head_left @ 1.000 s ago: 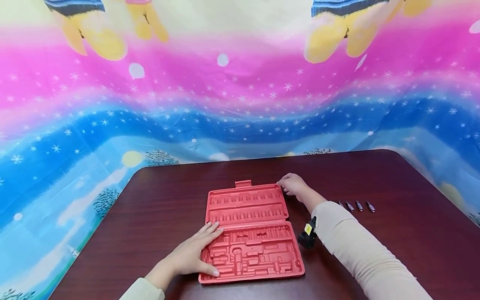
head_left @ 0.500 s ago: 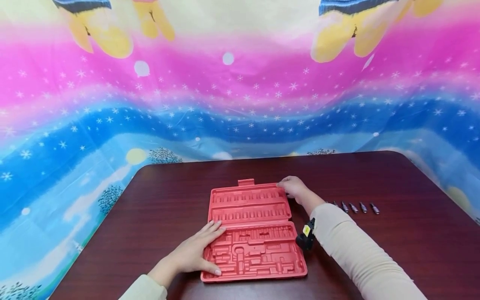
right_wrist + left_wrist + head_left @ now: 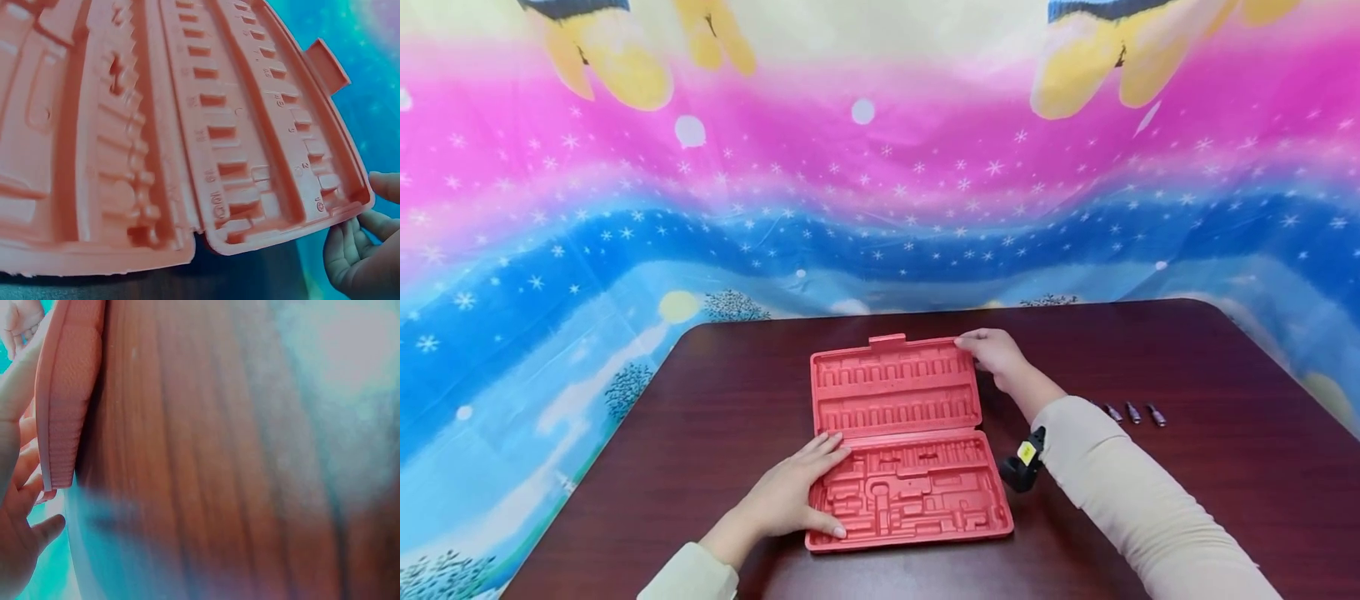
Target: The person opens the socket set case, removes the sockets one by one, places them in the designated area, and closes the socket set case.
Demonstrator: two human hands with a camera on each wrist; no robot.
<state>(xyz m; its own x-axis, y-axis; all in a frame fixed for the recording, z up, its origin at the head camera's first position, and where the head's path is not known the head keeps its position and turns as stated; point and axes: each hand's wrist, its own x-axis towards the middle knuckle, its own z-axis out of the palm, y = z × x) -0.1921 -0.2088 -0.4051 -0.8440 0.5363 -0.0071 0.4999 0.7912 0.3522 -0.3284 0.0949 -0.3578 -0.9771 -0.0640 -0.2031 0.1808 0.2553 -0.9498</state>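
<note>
A red moulded tool case [image 3: 951, 497] lies unfolded on the table, its shaped recesses holding nothing. The left hand [image 3: 782, 493] rests on the left side of the base, fingers fairly straight over the rim and thumb near the front corner. At the far right corner, the right hand [image 3: 1002, 357] pinches the lid [image 3: 895, 397], which is tilted slightly up from the table. The right wrist view shows the thumb above and curled fingers below the lid corner [image 3: 359, 203]. From the left wrist, the case's side wall [image 3: 72, 394] appears in front of part of the left hand.
Several small metal bits [image 3: 1133, 412] stand in a row on the dark wood table [image 3: 1150, 350] to the right, partly hidden by the right sleeve. A latch tab [image 3: 887, 341] sticks out from the lid. A printed curtain [image 3: 880, 183] hangs behind the table.
The right hand has raised the lid's far edge off the table a little. The left hand stays on the base. The head view has shifted slightly.
</note>
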